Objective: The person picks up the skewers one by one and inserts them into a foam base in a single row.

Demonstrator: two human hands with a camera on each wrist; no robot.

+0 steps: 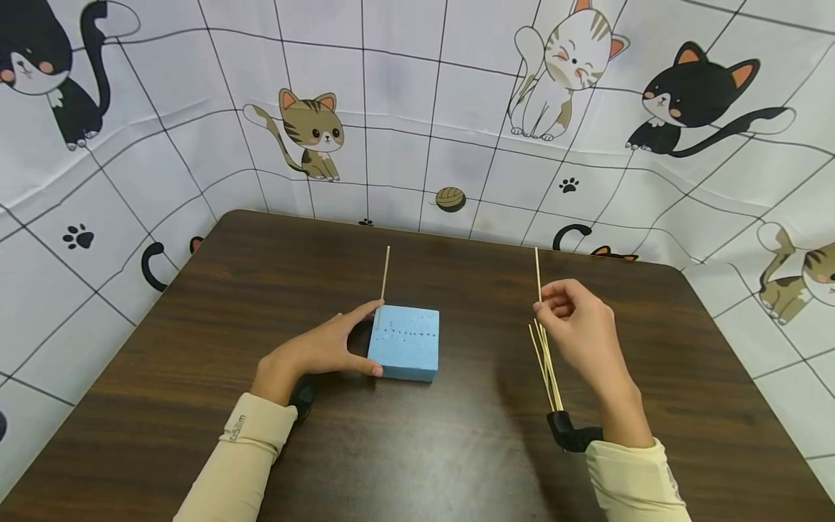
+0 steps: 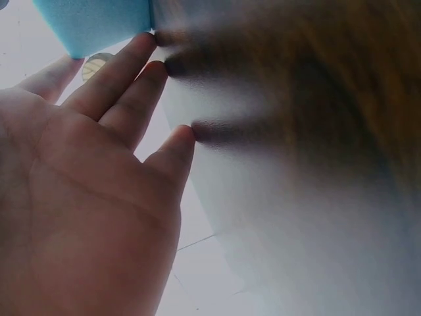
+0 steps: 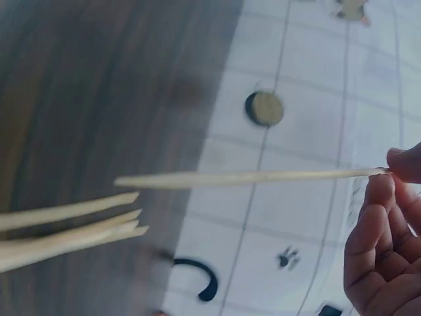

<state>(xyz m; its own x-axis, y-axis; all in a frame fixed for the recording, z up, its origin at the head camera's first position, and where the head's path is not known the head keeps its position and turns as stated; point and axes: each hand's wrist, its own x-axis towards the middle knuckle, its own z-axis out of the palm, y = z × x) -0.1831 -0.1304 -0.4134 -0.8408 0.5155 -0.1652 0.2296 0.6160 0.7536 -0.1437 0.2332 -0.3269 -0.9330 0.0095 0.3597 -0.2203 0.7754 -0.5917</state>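
A light blue foam block (image 1: 407,341) lies on the table, with a row of small holes across its top. One thin wooden skewer (image 1: 385,274) stands upright at its far left part. My left hand (image 1: 326,344) holds the block from the left, thumb at the near corner and a finger at the far corner; the other fingertips (image 2: 158,69) touch the table. Off to the right, my right hand (image 1: 577,322) pinches a single wooden skewer (image 3: 250,178) between thumb and fingertips. Beneath that hand a bunch of skewers (image 1: 548,366) points upward; its lower ends are hidden.
The dark wooden table (image 1: 457,449) ends at a white cloth (image 1: 404,94) printed with cats and grid lines. A black wrist camera (image 1: 574,433) sits by the right wrist, in front of the bunch's lower part. Another dark device (image 1: 303,399) shows at the left wrist.
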